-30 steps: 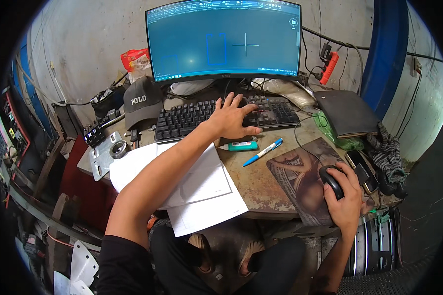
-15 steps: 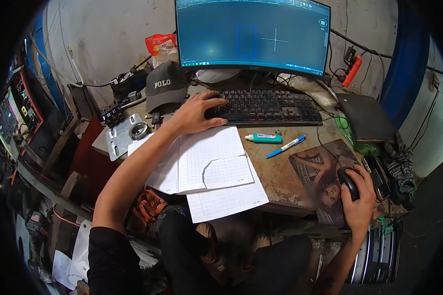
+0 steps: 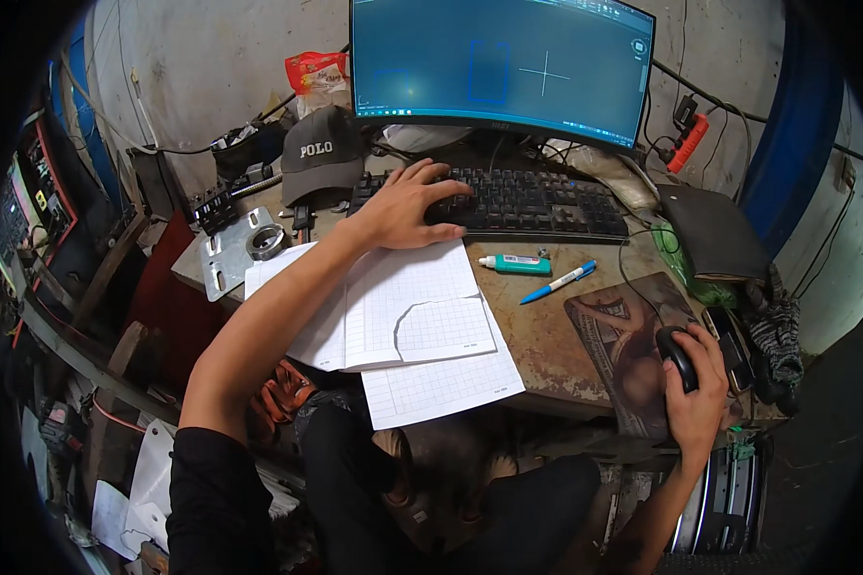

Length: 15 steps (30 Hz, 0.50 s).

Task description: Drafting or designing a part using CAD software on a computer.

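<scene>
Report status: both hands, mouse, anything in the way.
Left hand spread over left part of black keyboard. Right hand cupped around black computer mouse on mouse pad. Blue-white pen lying clear of both hands.

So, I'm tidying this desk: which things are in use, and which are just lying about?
In use: keyboard, under the left hand; mouse, in the right hand; mouse pad; monitor.
Seemingly lying about: cap, black folder, pen, green tube.
</scene>
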Motion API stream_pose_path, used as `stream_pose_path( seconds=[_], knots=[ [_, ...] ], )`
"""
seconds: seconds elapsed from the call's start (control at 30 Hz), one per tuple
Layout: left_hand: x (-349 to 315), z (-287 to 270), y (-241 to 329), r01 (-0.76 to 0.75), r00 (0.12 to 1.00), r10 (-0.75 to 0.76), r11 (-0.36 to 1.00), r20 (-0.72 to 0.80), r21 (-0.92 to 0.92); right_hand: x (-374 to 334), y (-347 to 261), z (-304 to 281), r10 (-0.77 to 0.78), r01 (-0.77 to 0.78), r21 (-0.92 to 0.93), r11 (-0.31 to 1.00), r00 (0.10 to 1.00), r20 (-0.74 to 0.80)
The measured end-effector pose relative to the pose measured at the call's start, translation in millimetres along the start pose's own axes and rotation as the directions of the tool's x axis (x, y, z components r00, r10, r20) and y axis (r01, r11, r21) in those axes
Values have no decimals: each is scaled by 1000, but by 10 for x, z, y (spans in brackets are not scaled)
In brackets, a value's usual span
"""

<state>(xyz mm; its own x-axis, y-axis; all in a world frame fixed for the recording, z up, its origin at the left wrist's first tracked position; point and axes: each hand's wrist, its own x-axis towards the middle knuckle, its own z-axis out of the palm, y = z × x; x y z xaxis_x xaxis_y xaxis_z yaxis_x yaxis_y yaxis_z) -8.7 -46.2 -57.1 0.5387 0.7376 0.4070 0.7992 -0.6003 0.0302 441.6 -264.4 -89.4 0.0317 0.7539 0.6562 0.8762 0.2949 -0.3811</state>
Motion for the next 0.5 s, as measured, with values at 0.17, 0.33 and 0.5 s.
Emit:
stream_pose_path(
  seconds=[0.17, 0.33, 0.5],
  knots=[
    [189, 95, 178, -42, 999, 42, 999, 14, -3, 22, 4, 29, -9, 9, 23, 1000, 1000, -5],
    [212, 185, 147, 34, 996, -31, 998, -83, 43, 12, -30, -7, -7, 8, 22, 1000, 1000, -9],
    [185, 157, 239, 1, 936, 28, 997, -351, 83, 17, -1, 2, -4, 4, 17, 1000, 1000, -8]
  ],
)
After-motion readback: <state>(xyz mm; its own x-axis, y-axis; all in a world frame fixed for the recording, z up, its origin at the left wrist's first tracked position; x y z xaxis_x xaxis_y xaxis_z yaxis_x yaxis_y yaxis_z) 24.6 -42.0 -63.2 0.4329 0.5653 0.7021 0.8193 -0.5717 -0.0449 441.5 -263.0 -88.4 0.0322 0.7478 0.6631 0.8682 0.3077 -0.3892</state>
